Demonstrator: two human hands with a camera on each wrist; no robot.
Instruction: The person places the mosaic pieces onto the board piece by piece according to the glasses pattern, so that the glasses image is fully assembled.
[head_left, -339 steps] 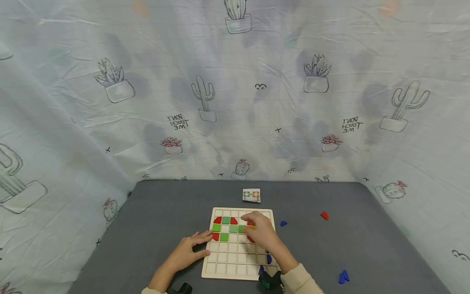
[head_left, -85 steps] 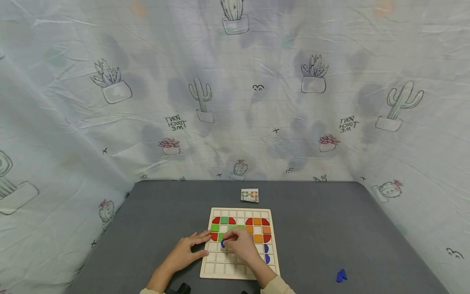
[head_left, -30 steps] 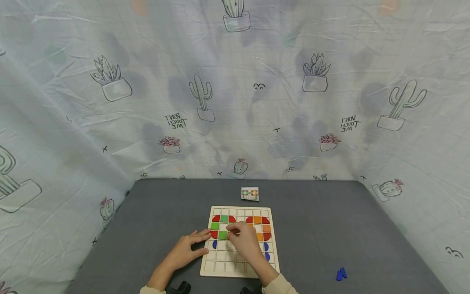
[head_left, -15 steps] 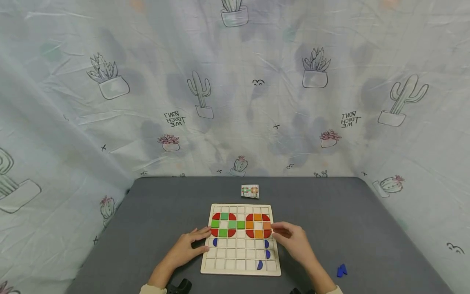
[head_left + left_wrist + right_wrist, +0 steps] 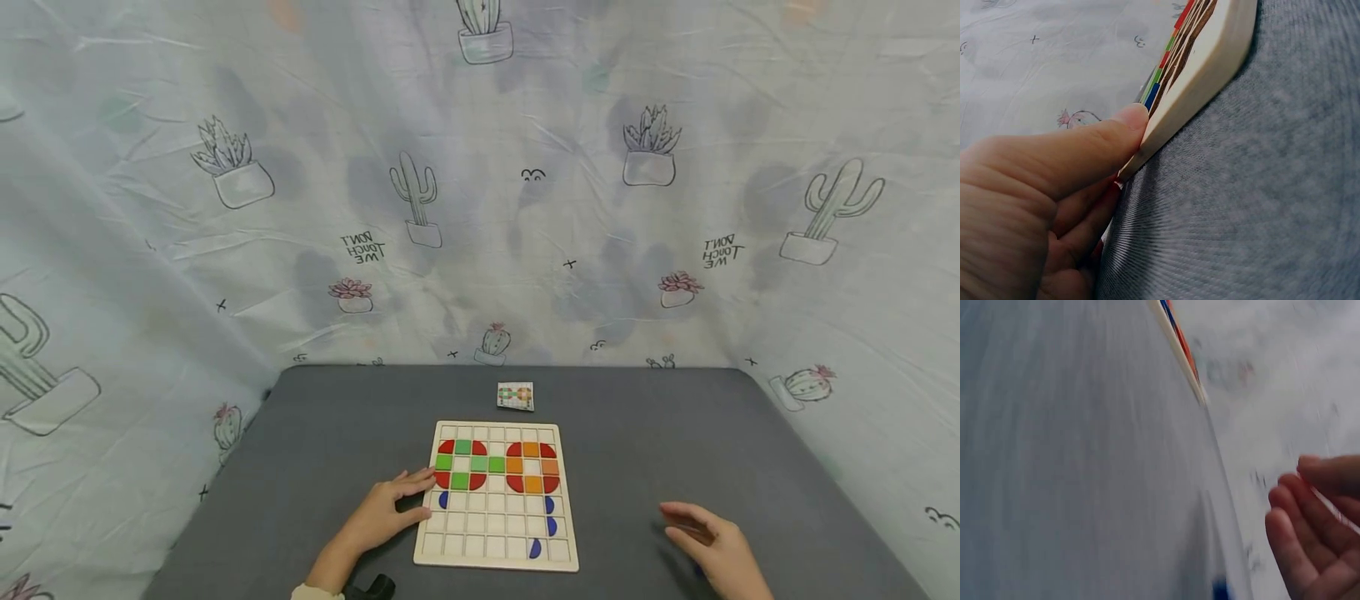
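A wooden grid board [image 5: 496, 567] lies on the table, bearing two rings of coloured tiles. The left ring [image 5: 460, 481] is red and green, the right ring [image 5: 532, 484] red and orange, and a green square [image 5: 497, 465] joins them. Several blue half-round pieces [image 5: 535, 548] sit in lower cells. My left hand [image 5: 378, 517] touches the board's left edge with extended fingers; the left wrist view shows its thumb [image 5: 1129, 119] at the rim. My right hand [image 5: 716, 550], fingers loosely bent and apart, hovers above a mostly hidden blue piece [image 5: 699, 571] on the table.
A small printed card [image 5: 515, 397] with a matching coloured pattern lies behind the board. The grey table [image 5: 360, 417] ends at a white cactus-print curtain [image 5: 480, 208]. A black strap device [image 5: 375, 588] is at my left wrist.
My right hand has left the board and moved right over the loose blue pieces. Earlier, red tiles filled the rings and a blue piece went to the board's left side. My left hand stays put.
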